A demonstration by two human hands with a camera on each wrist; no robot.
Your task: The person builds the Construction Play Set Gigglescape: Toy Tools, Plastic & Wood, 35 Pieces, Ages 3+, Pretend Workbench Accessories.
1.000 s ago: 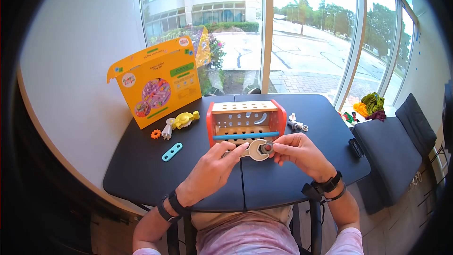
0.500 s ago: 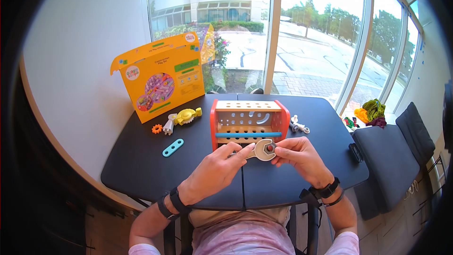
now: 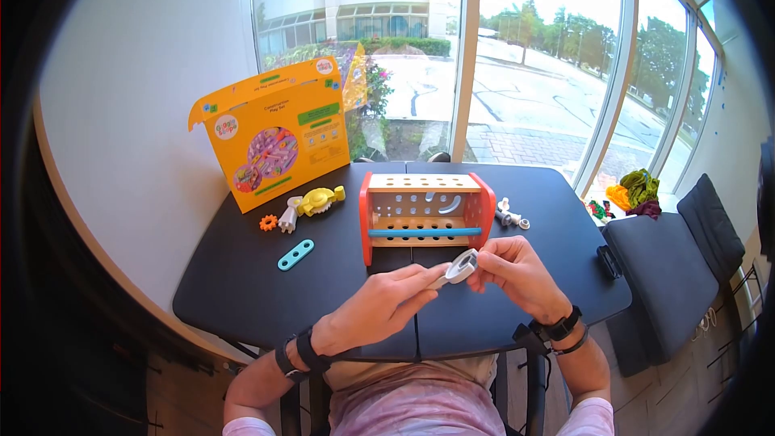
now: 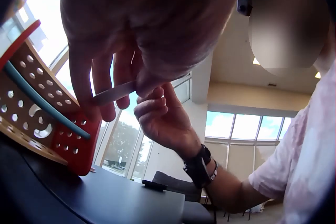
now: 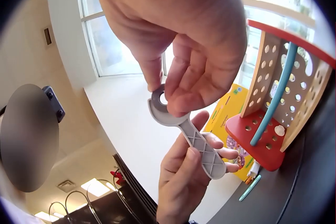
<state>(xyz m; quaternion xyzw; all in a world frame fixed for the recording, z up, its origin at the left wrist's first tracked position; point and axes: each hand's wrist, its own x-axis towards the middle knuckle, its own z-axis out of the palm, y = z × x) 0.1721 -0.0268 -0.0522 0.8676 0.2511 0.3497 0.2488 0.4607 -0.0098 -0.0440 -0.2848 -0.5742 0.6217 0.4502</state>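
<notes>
A light grey toy wrench (image 3: 461,266) is tilted above the table, in front of the toolbox. My left hand (image 3: 379,307) pinches its handle (image 5: 205,153) between thumb and fingers. In the right wrist view, a dark grey nut (image 5: 158,99) sits in the wrench's jaw, and my right hand (image 5: 178,50) pinches it between thumb and fingers. The red and wooden toolbox (image 3: 428,182) with a blue bar (image 3: 424,232) stands just beyond both hands.
The yellow box (image 3: 278,141) stands at the back left. Nearby lie yellow and white toy pieces (image 3: 319,201), an orange gear (image 3: 268,223) and a teal strip (image 3: 296,254). Grey bolts (image 3: 510,215) lie right of the toolbox. A dark chair (image 3: 662,266) stands at the right.
The wrench has turned from facing the head camera to a steeper slant, its head a little lower. The left fingers have straightened along the handle; the right hand stays at the nut.
</notes>
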